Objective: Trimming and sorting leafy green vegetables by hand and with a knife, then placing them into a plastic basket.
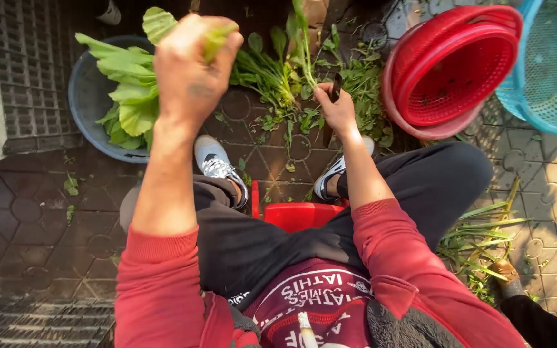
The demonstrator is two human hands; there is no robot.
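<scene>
Left hand (191,71) gripping broad green leaf (156,22) — crumpled

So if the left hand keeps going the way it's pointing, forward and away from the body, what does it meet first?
Most likely the leafy greens piled in the grey basin just beyond the left hand, which already grips a leaf. Depth is unclear; the hand may be well above them.

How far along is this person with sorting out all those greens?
Done: a heap of broad leaves already fills the grey basin. In hand: the left hand lifts a green leaf while the right hand grips a dark knife and a stem. Left: a loose pile of greens on the paving; the red baskets look almost empty.
</scene>
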